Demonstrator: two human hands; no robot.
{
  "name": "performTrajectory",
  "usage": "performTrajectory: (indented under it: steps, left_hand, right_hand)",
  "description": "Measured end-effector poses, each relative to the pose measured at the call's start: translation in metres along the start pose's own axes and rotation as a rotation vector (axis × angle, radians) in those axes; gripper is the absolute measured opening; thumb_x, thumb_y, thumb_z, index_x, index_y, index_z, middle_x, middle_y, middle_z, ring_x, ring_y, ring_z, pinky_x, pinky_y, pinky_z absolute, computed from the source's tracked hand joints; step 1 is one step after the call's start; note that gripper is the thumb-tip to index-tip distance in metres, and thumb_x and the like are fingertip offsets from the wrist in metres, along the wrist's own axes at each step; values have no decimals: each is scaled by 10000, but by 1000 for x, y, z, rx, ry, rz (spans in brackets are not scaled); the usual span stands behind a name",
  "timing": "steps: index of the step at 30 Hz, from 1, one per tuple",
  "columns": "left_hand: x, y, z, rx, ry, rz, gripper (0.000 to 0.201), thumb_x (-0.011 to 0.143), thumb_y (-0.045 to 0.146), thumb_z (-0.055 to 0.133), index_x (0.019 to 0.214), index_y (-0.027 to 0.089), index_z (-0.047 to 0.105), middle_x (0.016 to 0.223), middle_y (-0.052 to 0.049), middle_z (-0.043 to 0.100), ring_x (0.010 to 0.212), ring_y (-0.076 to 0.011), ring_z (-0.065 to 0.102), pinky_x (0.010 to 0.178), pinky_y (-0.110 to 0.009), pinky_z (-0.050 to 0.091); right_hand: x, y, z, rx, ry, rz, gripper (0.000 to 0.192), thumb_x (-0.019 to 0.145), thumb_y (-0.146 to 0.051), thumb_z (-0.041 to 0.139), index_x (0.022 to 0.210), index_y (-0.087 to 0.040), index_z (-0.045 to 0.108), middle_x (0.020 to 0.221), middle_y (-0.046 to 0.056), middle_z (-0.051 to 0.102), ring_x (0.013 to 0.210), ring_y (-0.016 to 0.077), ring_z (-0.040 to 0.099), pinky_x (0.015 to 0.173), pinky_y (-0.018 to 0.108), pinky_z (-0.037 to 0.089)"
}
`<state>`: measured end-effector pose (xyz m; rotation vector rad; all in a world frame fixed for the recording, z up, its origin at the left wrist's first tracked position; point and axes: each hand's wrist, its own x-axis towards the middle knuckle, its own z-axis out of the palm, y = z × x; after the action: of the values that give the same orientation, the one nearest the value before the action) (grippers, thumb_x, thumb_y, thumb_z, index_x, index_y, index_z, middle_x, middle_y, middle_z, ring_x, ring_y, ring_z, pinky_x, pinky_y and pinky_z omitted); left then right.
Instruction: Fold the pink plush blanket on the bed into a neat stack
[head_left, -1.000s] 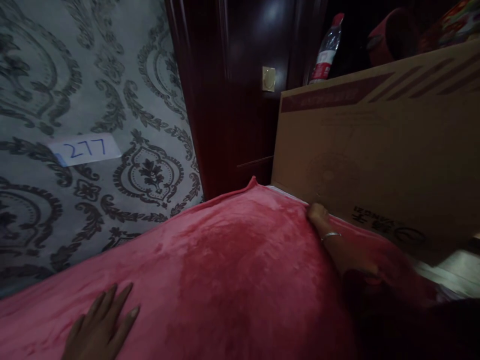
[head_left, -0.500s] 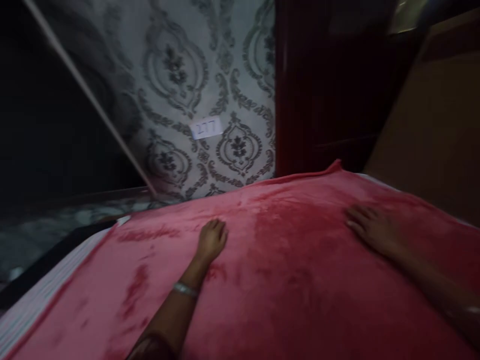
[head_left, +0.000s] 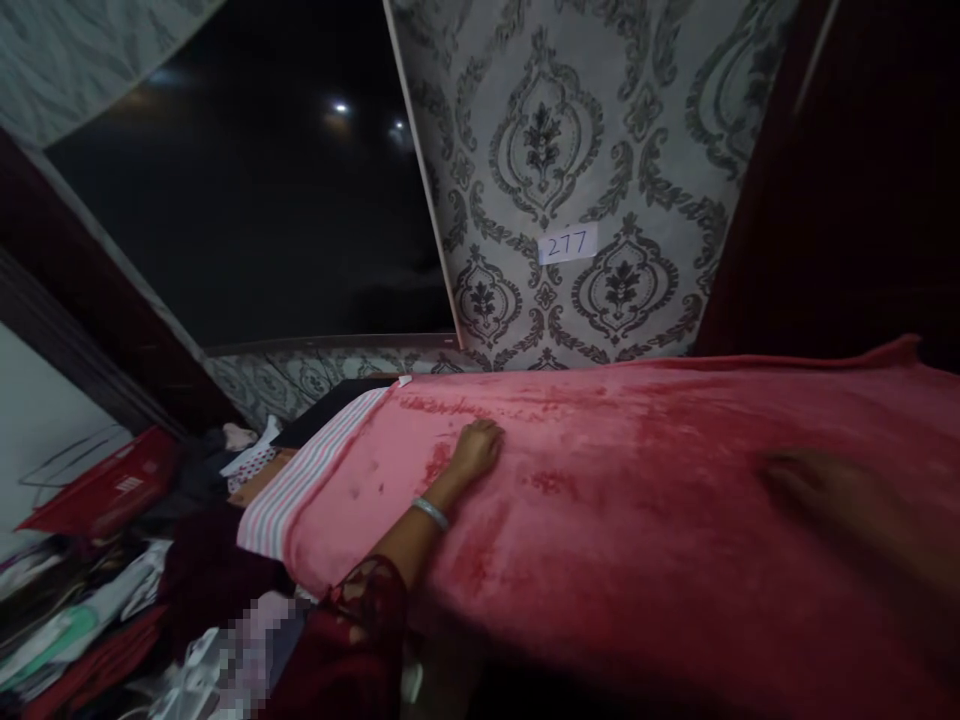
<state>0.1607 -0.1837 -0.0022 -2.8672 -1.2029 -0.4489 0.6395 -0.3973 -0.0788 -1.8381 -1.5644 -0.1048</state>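
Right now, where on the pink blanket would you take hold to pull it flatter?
Probably the blanket's left edge, where it stops short of the striped sheet, coming in from the left. That free hem lies just beyond the left hand, which rests flat on the fabric; the right hand is blurred.

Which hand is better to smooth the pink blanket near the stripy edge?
Probably the left hand. It rests on the pink blanket close to the striped edge. The right hand, blurred, lies far over on the other side.
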Motion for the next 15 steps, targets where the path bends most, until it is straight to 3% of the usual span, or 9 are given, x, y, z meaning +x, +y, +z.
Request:
performTrajectory:
  steps: [4, 7, 15]
  left_hand:
    - [-33, -61, -24, 15, 45, -143, 311, 896, 132, 438, 1042, 143, 712, 1121, -145, 715, 1071, -251, 619, 992, -420, 457]
    - [-49, -90, -30, -2, 57, -196, 310, 895, 145, 441, 1031, 155, 718, 1097, -135, 727, 1064, -249, 623, 977, -411, 469]
    - [-55, -124, -22, -114, 43, -159, 192, 868, 276, 571, 977, 188, 702, 1069, -96, 711, 1033, -221, 615, 962, -362, 470]
  right_hand:
    - [21, -77, 37, 98, -44, -12, 295, 819, -450, 463, 876, -263, 685, 989, 118, 736, 930, 345, 691, 857, 517, 554]
    - [35, -113, 58, 137, -69, -28, 274, 794, -416, 496, 854, -231, 688, 959, 125, 733, 924, 310, 686, 869, 484, 548]
    - [50, -134, 88, 196, -125, -48, 134, 755, -264, 584, 787, -212, 704, 859, 80, 735, 834, 243, 671, 817, 377, 529]
